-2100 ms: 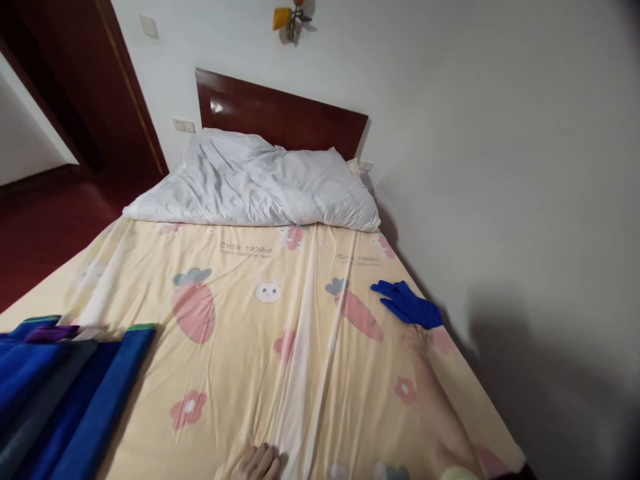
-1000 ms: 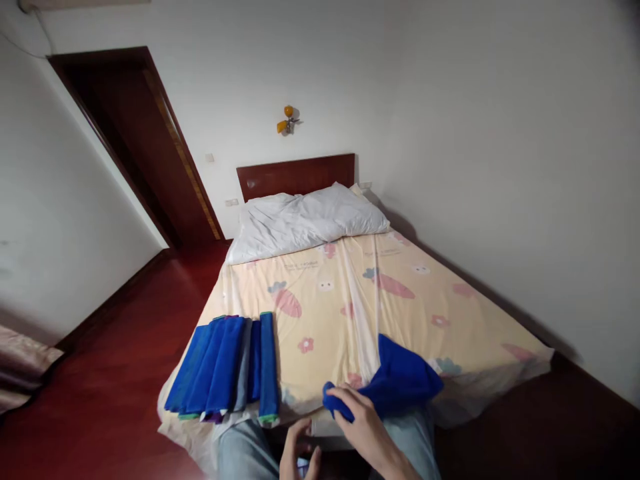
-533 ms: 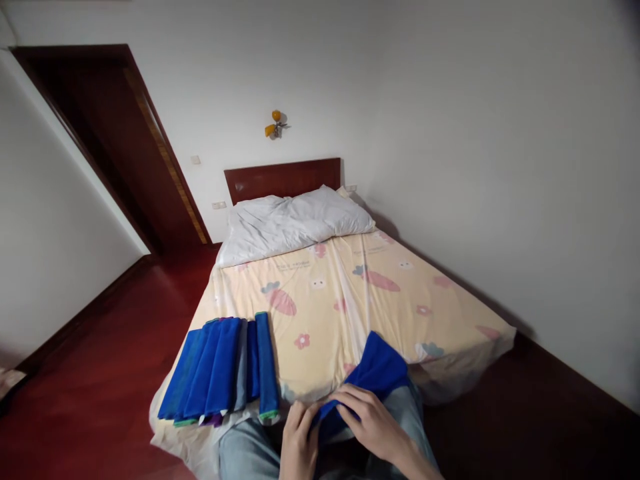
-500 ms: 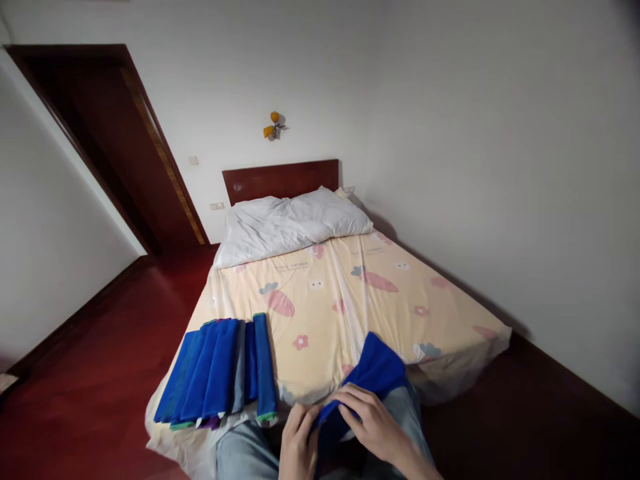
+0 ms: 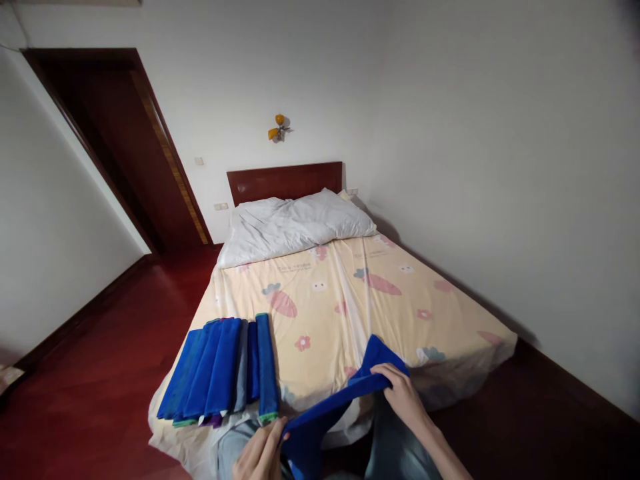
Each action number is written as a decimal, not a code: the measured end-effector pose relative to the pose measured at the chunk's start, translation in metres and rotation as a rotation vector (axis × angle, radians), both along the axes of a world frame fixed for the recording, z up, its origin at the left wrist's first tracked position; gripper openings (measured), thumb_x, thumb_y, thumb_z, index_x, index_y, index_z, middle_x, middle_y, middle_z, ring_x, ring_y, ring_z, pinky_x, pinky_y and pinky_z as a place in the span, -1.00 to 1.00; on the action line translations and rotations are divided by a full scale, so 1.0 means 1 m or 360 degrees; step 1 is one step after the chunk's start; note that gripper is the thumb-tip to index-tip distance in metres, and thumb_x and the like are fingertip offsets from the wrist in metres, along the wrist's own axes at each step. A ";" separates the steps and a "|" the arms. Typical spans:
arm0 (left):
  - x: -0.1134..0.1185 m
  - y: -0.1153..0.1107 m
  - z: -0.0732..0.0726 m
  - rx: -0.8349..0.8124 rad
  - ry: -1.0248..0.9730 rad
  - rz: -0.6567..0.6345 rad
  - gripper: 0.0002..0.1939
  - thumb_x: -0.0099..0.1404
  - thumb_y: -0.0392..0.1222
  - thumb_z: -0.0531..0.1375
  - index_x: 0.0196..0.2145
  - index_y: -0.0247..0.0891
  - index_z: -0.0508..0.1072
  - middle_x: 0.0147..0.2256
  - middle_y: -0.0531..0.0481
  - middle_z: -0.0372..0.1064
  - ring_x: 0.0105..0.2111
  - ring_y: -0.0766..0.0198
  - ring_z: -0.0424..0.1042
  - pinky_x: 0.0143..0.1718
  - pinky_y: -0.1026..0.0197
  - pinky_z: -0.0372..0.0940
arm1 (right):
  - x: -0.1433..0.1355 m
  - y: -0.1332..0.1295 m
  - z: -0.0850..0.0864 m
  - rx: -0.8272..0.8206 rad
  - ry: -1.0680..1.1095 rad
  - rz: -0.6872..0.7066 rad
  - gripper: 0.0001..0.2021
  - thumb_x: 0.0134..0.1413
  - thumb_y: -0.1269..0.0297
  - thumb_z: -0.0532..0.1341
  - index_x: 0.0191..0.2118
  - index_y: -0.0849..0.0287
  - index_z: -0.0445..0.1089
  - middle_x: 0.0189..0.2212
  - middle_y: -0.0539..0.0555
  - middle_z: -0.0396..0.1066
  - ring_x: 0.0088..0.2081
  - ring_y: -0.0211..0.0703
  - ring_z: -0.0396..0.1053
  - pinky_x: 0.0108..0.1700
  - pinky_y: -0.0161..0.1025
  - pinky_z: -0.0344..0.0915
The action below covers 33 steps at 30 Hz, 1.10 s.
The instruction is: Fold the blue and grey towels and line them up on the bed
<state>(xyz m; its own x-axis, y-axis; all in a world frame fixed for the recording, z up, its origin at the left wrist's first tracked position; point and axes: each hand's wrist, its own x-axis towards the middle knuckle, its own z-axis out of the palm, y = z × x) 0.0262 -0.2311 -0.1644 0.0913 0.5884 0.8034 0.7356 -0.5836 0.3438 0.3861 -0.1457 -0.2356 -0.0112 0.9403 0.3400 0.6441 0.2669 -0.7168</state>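
A blue cloth (image 5: 327, 412) is stretched between my two hands over my lap at the foot of the bed. My left hand (image 5: 261, 450) pinches its near left end. Farther right, my right hand (image 5: 397, 387) grips the upper edge, thumb and fingers closed on it. One corner of the cloth rests on the bedsheet beyond my right hand, and a lower part hangs down between my knees. Left of my hands, a row of folded cloths (image 5: 215, 367), mostly blue with a grey one among them, lies on the bed's front left corner.
The bed (image 5: 320, 313) has a yellow sheet with carrot and flower prints. A white quilt (image 5: 295, 223) lies crumpled by the brown headboard (image 5: 285, 181). A wall (image 5: 500, 167) runs along the right side; a dark door (image 5: 115, 147) stands at the left beyond the red floor (image 5: 110, 353).
My hands have moved apart, left hand toward the lower left and right hand up and right, pulling the cloth's edge out long. The view has shifted slightly.
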 end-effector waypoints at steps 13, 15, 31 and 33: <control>-0.030 0.018 0.013 0.0225 0.0246 0.0100 -0.74 0.43 -0.37 0.17 0.00 -0.22 0.56 -0.21 -0.03 0.61 -0.29 0.32 0.61 -0.17 0.38 0.42 | 0.105 -0.018 -0.048 0.0200 -0.0127 -0.0629 -0.60 0.03 0.32 0.03 -0.10 0.12 0.55 -0.08 0.15 0.59 -0.02 0.03 0.55 0.14 0.02 0.46; -0.032 0.018 0.020 0.0298 0.0216 0.0142 -0.72 0.41 -0.38 0.19 0.01 -0.20 0.57 -0.22 -0.01 0.62 -0.31 0.30 0.61 -0.18 0.36 0.43 | 0.113 -0.021 -0.058 0.0220 -0.0132 -0.0687 -0.61 0.05 0.29 0.03 -0.11 0.12 0.54 -0.10 0.15 0.60 -0.04 0.04 0.56 0.12 0.01 0.47; -0.039 0.018 0.024 0.0260 0.0172 0.0172 -0.37 0.37 -0.34 0.21 0.30 0.17 0.34 -0.21 0.11 0.62 -0.36 0.19 0.63 -0.33 0.25 0.52 | 0.135 -0.034 -0.107 0.0060 0.0080 -0.0876 -0.70 -0.12 0.08 0.08 -0.41 0.02 0.53 -0.36 0.13 0.63 -0.27 0.16 0.62 -0.18 -0.01 0.56; -0.045 0.020 0.021 0.0198 0.0205 0.0164 -0.38 0.38 -0.34 0.19 0.31 0.17 0.34 -0.18 0.10 0.61 -0.32 0.20 0.63 -0.30 0.26 0.53 | 0.140 -0.036 -0.103 0.0042 0.0079 -0.0980 -0.69 -0.12 0.02 0.09 -0.42 0.02 0.52 -0.41 0.14 0.62 -0.34 0.18 0.61 -0.28 -0.04 0.55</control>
